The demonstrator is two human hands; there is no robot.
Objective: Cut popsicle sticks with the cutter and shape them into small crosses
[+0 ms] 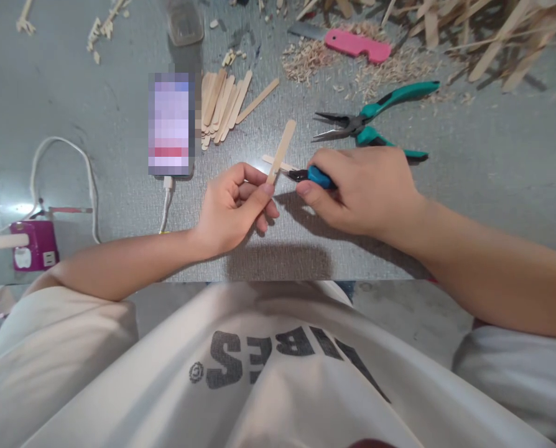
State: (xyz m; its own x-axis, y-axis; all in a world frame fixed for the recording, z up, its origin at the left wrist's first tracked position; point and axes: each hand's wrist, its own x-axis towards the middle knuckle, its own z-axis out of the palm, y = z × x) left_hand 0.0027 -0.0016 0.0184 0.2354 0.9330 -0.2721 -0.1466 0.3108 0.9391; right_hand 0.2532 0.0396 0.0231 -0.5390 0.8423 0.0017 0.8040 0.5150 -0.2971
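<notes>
My left hand (240,202) pinches a wooden craft stick (283,146) between thumb and fingers, its free end pointing up and away from me. In my right hand (364,190) is a pair of small blue-handled cutting pliers (319,177), mostly covered by my fingers. Their dark jaws are at the lower part of the stick, just above my left thumb; whether they touch it I cannot tell. Another thin stick (271,162) lies on the table behind the held one. Beyond my right hand rest green-handled needle-nose pliers (355,124) with their jaws apart.
A pile of craft sticks (222,106) lies beside a phone (170,124) on a white cable. Farther back are a pink-handled knife (357,45), wood shavings (306,59), a clear container (185,23) and a stick heap (497,37). A purple adapter (35,242) sits at left.
</notes>
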